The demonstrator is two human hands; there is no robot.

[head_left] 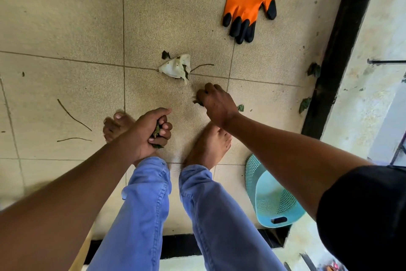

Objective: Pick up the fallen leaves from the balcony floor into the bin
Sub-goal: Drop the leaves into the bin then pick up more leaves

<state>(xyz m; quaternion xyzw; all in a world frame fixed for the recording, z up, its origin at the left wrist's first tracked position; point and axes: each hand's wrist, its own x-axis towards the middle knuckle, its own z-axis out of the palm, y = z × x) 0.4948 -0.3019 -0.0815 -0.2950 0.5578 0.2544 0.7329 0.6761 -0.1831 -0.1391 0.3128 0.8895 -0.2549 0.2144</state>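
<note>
Right hand [214, 100] down on the beige tiled floor [66, 29], curled fingers hiding the dark leaf scrap [197, 102] they pinch; left hand [151, 130] fisted round crumpled green leaves [156, 131]; pale dried leaf [175, 67], orange rubber-tipped glove [249, 1] beyond; perforated teal plastic bin [270, 200] partly behind right arm.

Tiled floor [66, 29], orange glove [248, 0], leaves [305, 104], perhaps crumpled paper [175, 67]

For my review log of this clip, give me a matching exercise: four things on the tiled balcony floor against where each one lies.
Things:
1. orange work glove with black fingertips
2. crumpled white scrap
3. pale teal perforated plastic basket
4. thin dark twigs

Places:
A. lower right, beside the right leg
B. left of the feet
C. centre, just beyond the right hand
D. top right, fingers pointing toward the person

Pairs: 1-D, 2-C, 3-A, 4-B
</note>
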